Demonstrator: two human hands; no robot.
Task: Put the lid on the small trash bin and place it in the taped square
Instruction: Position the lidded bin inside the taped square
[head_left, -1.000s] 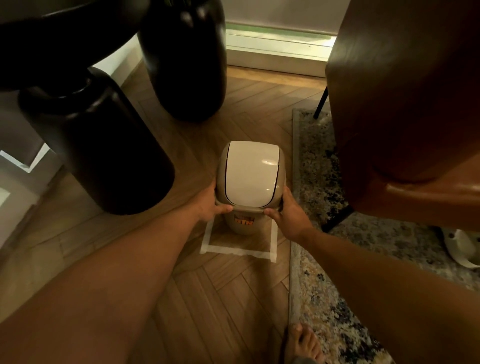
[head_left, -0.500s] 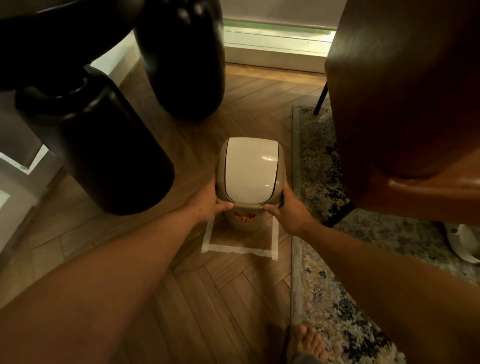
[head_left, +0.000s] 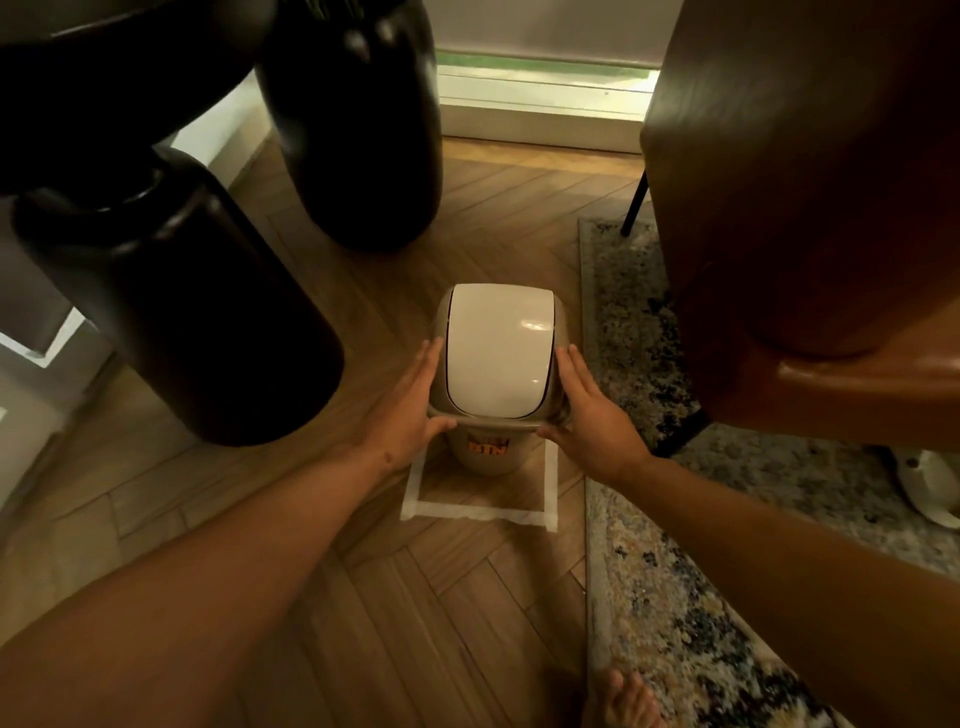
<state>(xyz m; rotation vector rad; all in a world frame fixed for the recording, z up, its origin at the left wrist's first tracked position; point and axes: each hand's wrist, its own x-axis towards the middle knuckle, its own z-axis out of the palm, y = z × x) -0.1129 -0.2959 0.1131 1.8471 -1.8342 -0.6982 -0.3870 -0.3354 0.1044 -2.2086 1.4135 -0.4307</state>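
At centre frame, small trash bin (head_left: 485, 457) standing on the wood floor (head_left: 291, 519) inside the taped square (head_left: 480, 513), toward its far edge, lid (head_left: 500, 349) seated on top with the pale swing flap facing up. Left hand (head_left: 410, 410) flat against the left side of the lid, fingers straight and extended, thumb laid under the front rim. Right hand (head_left: 589, 415) mirrored on the right side, fingers likewise stretched out, thumb touching the front rim. Changed from half a second ago: fingers then curled round the rim in a grip, now opened out and pressed flat along the sides. Bin's place in the square otherwise unchanged. Two dark vases (head_left: 187, 312) at upper left, patterned rug (head_left: 639, 332) just right of the square, brown chair (head_left: 810, 197) at upper right, bare foot (head_left: 628, 701) at the bottom edge.
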